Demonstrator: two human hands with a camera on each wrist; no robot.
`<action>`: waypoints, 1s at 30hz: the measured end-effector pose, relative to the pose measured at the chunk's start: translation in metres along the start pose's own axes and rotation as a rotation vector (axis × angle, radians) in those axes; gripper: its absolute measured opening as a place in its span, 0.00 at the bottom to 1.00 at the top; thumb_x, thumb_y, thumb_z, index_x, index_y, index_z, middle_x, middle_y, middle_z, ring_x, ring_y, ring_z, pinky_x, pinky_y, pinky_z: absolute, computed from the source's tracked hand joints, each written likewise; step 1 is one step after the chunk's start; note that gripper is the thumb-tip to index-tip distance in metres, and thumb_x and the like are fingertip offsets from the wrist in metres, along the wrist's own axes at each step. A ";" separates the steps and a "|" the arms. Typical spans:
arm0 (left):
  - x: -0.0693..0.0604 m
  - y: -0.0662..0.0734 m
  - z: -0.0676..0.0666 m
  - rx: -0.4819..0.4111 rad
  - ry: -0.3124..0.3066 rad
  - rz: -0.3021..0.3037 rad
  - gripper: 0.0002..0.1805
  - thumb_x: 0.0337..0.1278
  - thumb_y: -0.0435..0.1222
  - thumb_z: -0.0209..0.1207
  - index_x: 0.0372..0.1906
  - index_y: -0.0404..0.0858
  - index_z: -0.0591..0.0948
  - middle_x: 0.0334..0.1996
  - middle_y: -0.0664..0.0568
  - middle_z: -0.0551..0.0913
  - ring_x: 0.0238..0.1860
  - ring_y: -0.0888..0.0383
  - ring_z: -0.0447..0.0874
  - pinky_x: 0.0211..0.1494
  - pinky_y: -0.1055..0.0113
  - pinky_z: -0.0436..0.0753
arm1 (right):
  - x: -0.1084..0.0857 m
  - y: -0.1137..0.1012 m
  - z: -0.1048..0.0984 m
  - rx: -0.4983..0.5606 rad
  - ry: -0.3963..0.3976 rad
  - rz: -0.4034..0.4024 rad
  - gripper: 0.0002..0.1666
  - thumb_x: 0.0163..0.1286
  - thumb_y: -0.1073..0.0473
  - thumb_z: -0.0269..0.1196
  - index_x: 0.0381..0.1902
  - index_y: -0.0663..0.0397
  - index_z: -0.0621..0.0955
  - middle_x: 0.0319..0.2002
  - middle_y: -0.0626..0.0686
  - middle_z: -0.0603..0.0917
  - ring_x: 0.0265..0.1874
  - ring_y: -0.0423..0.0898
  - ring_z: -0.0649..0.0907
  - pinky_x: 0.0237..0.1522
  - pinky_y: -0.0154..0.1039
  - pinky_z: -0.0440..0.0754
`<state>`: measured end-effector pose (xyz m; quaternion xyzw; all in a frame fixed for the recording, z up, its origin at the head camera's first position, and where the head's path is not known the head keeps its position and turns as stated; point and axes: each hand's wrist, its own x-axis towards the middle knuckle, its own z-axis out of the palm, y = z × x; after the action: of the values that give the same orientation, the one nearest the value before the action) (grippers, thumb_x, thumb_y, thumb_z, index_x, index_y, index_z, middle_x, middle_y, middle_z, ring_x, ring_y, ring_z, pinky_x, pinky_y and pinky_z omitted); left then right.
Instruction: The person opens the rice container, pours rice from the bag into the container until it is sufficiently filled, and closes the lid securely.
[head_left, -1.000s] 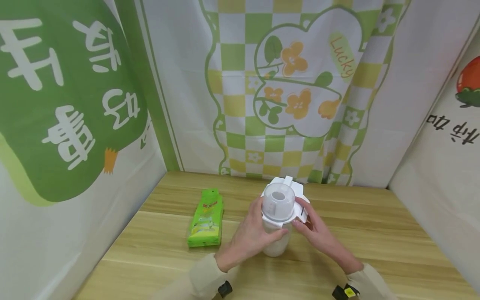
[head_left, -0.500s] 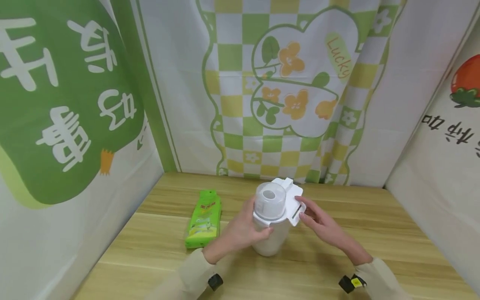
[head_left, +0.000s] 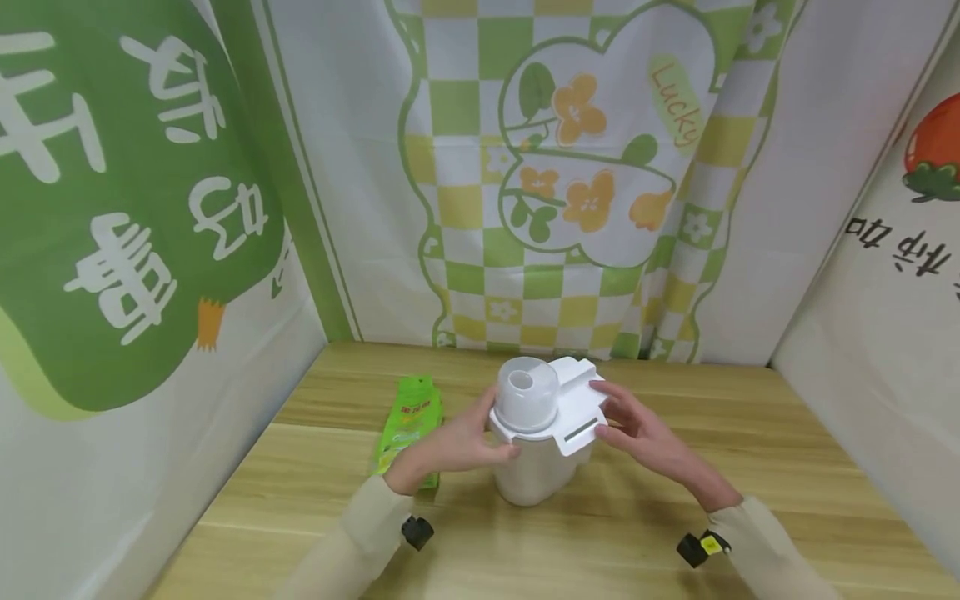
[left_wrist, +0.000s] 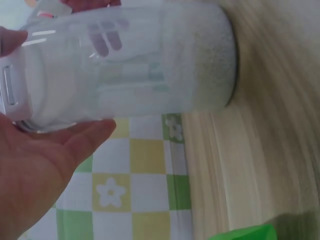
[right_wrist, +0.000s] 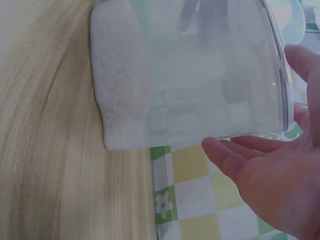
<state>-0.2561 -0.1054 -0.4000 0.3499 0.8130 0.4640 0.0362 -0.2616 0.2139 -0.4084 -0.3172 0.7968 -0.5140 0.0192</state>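
On the table stands a clear storage canister (head_left: 531, 473) with a white lid (head_left: 583, 402) and a transparent cup (head_left: 527, 396) set upside down on it. Pale grain (left_wrist: 200, 60) fills its lower part, as both wrist views show. My left hand (head_left: 456, 440) grips the canister's left side just under the lid, thumb in front and fingers reaching behind. At the opposite side my right hand (head_left: 647, 433) holds the lid's right edge, thumb in front and fingers farther back. Part of the canister's far side is hidden.
A green plastic packet (head_left: 414, 412) lies on the wooden table (head_left: 750, 467), left of the canister and partly behind my left hand. Printed cloth walls (head_left: 517, 292) enclose the table at the back and both sides.
The canister has turned, bringing its broad side and the lid's slotted tab more toward me, and has shifted slightly left. Both hands stay on it; my left hand now overlaps the green packet.
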 end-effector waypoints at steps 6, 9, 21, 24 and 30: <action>0.003 -0.008 -0.016 -0.156 -0.121 0.003 0.53 0.54 0.34 0.63 0.77 0.59 0.43 0.69 0.49 0.65 0.69 0.51 0.68 0.70 0.53 0.71 | 0.000 0.000 0.003 0.003 -0.037 0.013 0.39 0.72 0.63 0.59 0.75 0.48 0.57 0.62 0.69 0.74 0.57 0.37 0.79 0.51 0.32 0.81; 0.005 -0.011 -0.022 -0.193 -0.138 -0.024 0.52 0.54 0.36 0.63 0.77 0.61 0.44 0.69 0.49 0.65 0.68 0.49 0.68 0.70 0.51 0.71 | 0.001 -0.002 0.005 0.000 -0.030 -0.008 0.39 0.72 0.64 0.59 0.76 0.50 0.56 0.62 0.71 0.74 0.56 0.34 0.79 0.51 0.32 0.82; 0.006 -0.022 -0.034 -0.205 -0.072 -0.068 0.46 0.59 0.40 0.67 0.77 0.49 0.54 0.71 0.47 0.68 0.69 0.48 0.71 0.66 0.60 0.76 | -0.001 -0.018 0.016 -0.115 0.075 0.042 0.40 0.70 0.58 0.63 0.75 0.50 0.58 0.57 0.66 0.79 0.55 0.48 0.82 0.52 0.35 0.83; 0.008 -0.023 -0.033 -0.204 -0.033 -0.058 0.43 0.61 0.40 0.65 0.77 0.48 0.56 0.71 0.47 0.68 0.69 0.48 0.71 0.64 0.61 0.78 | -0.002 -0.020 0.019 -0.155 0.100 0.066 0.40 0.71 0.55 0.63 0.75 0.49 0.59 0.58 0.67 0.78 0.56 0.56 0.81 0.51 0.37 0.83; 0.012 -0.029 -0.027 -0.190 0.058 -0.015 0.40 0.65 0.37 0.61 0.77 0.43 0.56 0.72 0.42 0.66 0.68 0.44 0.71 0.62 0.63 0.79 | -0.006 -0.025 0.025 -0.209 0.173 0.114 0.39 0.69 0.50 0.64 0.74 0.48 0.62 0.61 0.67 0.76 0.56 0.60 0.82 0.50 0.40 0.85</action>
<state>-0.2907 -0.1274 -0.4039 0.3252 0.7685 0.5488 0.0493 -0.2360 0.1901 -0.4008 -0.2264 0.8613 -0.4517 -0.0534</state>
